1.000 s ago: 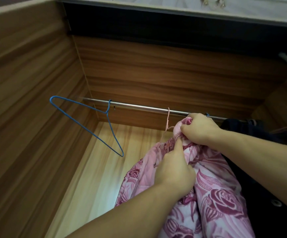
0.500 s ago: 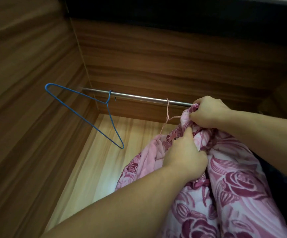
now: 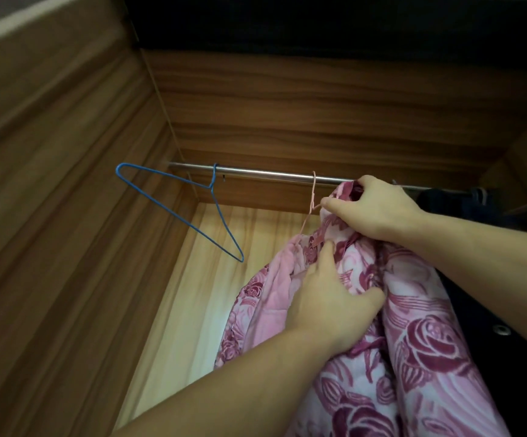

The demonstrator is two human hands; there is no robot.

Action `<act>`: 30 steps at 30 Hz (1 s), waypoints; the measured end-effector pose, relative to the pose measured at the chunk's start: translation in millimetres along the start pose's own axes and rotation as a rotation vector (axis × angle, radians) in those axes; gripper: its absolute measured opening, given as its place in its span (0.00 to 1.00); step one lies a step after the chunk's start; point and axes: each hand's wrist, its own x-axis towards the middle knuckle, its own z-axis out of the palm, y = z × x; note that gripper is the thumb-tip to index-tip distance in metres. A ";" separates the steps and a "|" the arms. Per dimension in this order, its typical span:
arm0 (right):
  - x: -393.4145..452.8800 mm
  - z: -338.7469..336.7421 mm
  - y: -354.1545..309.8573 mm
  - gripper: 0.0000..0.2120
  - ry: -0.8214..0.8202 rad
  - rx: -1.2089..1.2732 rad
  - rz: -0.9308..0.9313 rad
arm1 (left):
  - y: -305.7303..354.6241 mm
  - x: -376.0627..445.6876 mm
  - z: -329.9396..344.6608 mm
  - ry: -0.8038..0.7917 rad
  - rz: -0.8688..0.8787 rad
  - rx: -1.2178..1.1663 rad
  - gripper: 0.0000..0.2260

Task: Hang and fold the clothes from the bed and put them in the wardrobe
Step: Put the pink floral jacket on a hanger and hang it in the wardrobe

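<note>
A pink garment with dark pink roses hangs from a thin pink wire hanger hooked on the metal wardrobe rail. My right hand grips the top of the garment near the hanger's neck, just below the rail. Lower down, my left hand holds the fabric at the collar area, index finger pointing up along the cloth. Most of the pink hanger is hidden inside the garment.
An empty blue wire hanger hangs on the rail to the left, swung toward the wooden side wall. Dark clothing hangs at the right end of the rail. The light wooden back panel shows behind.
My left hand slid lower on the garment and its index finger stretched upward. My right hand shifted its grip at the top of the fabric. The view tilted slightly.
</note>
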 end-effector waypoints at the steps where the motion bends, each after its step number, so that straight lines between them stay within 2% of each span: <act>1: -4.0 -0.5 1.1 0.37 -0.003 -0.019 -0.008 | -2.5 -7.2 -1.4 -0.019 -0.034 0.020 0.41; 3: -11.4 -1.9 4.5 0.33 -0.015 -0.075 -0.034 | -8.4 -20.7 -3.2 -0.061 -0.093 0.055 0.42; 7: -23.9 -3.2 9.4 0.27 -0.016 -0.120 -0.028 | -15.9 -33.7 -4.9 -0.045 -0.130 0.103 0.28; 10: -34.2 -2.1 6.0 0.27 -0.020 -0.070 -0.006 | -13.7 -38.8 -8.3 -0.025 -0.137 0.093 0.25; 13: -49.2 -2.3 3.5 0.32 -0.039 0.058 0.070 | -15.5 -56.9 -16.0 -0.031 -0.166 0.043 0.26; 16: -81.5 0.0 5.0 0.38 -0.058 0.322 0.218 | -30.1 -97.5 -25.9 -0.022 -0.252 0.011 0.28; 19: -133.1 10.8 11.9 0.37 -0.043 0.419 0.321 | -52.9 -148.0 -32.6 -0.043 -0.345 -0.075 0.22; 22: -190.7 23.2 18.6 0.34 -0.109 0.450 0.396 | -69.7 -196.5 -43.0 -0.145 -0.397 -0.117 0.21; 26: -250.7 25.4 20.6 0.43 -0.273 0.543 0.485 | -80.9 -244.0 -61.3 -0.268 -0.412 0.004 0.29; 30: -295.8 17.5 20.7 0.40 -0.367 0.510 0.536 | -78.3 -271.9 -83.1 -0.334 -0.475 0.129 0.21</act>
